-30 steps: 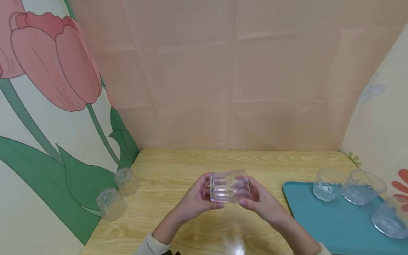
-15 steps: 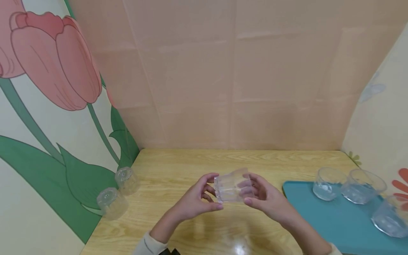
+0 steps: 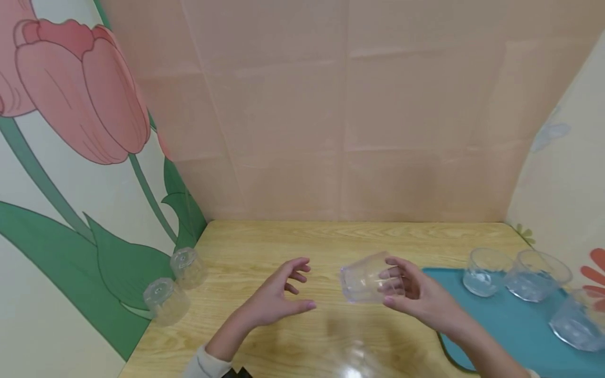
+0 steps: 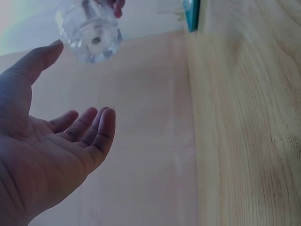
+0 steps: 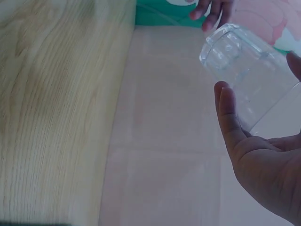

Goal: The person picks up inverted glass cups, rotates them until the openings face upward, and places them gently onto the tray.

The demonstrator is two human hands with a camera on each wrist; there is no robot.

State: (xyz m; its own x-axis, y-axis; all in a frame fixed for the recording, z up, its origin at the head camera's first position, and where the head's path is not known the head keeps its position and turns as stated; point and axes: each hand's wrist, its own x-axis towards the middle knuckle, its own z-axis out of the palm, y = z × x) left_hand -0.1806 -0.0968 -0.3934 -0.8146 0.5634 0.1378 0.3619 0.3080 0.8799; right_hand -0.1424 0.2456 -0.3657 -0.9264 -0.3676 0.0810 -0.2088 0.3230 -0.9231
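Observation:
A clear plastic cup [image 3: 363, 278] lies tilted on its side in the air above the table, its base toward the left. My right hand [image 3: 420, 296] grips it near the rim, fingers behind and thumb in front; the right wrist view shows the same cup [image 5: 249, 70] between fingers and thumb. My left hand [image 3: 274, 299] is apart from the cup, with thumb and fingers spread and loosely bent around nothing. In the left wrist view the palm of the left hand [image 4: 61, 141] faces up, and the cup's base [image 4: 96, 40] shows beyond the thumb.
At the right a blue-green tray [image 3: 501, 331] carries several clear cups, among them one at its back [image 3: 487, 273]. Two upside-down clear cups, a front one [image 3: 165, 302] and a back one [image 3: 188, 268], stand at the table's left edge. Walls border the wooden table [image 3: 283, 236].
The left hand has let go of the cup and drawn back to the left. The right hand has carried the cup rightward, toward the tray, and the cup has tilted more.

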